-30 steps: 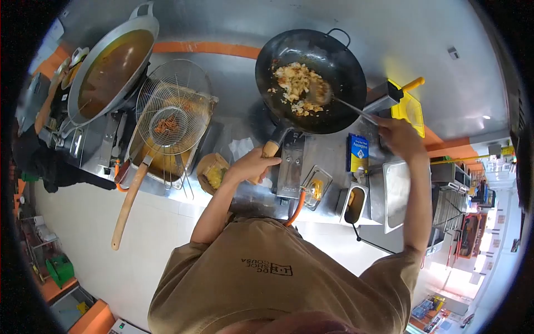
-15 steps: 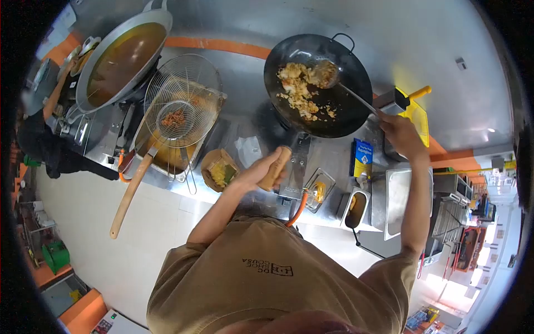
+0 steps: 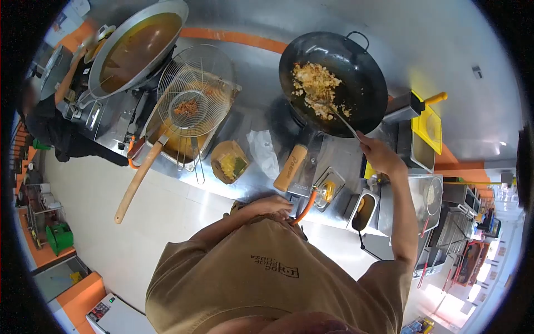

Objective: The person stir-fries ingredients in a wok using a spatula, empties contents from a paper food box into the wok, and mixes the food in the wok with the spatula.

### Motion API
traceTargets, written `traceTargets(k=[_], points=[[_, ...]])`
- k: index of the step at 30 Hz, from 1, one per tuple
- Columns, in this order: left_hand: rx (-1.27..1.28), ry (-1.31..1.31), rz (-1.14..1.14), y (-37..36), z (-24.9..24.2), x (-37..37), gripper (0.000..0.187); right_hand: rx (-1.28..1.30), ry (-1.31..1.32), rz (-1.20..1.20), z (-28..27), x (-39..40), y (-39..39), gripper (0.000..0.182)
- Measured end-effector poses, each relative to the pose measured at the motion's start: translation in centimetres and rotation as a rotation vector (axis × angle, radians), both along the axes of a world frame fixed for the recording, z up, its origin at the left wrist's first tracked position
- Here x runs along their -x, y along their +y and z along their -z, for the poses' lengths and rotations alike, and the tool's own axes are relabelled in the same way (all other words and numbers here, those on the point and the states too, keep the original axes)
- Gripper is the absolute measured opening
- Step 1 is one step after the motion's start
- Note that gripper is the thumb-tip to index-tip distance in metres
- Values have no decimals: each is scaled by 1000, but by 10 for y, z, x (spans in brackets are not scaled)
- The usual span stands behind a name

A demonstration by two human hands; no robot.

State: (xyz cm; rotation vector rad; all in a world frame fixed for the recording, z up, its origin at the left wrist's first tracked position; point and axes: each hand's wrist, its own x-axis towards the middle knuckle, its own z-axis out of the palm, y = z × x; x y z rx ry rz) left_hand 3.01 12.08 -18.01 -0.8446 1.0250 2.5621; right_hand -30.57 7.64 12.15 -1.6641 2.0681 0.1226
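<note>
My right hand (image 3: 380,154) is closed round the long metal handle of a ladle (image 3: 346,122), whose bowl rests in fried rice (image 3: 316,80) inside a black wok (image 3: 361,75). The wok's wooden handle (image 3: 291,168) points towards me with no hand on it. Close to my waist, by the stove's front edge, is my left hand (image 3: 273,205); its fingertips are partly hidden, and I cannot make out whether it holds anything. Left of the wok handle lie a white crumpled sheet (image 3: 263,153) and a brown paper box (image 3: 220,151) with yellow and green food.
A wire strainer (image 3: 214,114) with a long wooden handle lies over an oily tray at left. Beyond it stands a large pan of brown liquid (image 3: 139,50), near another person (image 3: 50,125). Yellow-lidded containers (image 3: 427,127) and metal trays (image 3: 362,209) stand at right.
My left hand has let go of the wok's handle and moved down to my waist. My right hand and the ladle have come closer to me, and the rice is stirred about.
</note>
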Motion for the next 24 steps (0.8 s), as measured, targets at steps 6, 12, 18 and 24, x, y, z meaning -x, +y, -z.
traceTargets(k=[6,12,18,24], points=[[-55,68,-154,1,-5,11,36,-173,-174,152,-93,4,4,42],[-44,144,-205,4,-8,18,32,83,-24,-67,-10,25,-16,41],[-37,196,-203,11,17,17,34,-295,-150,176,-63,35,23,42],[-101,183,-167,5,13,15,33,218,-94,-8,0,35,24,37]])
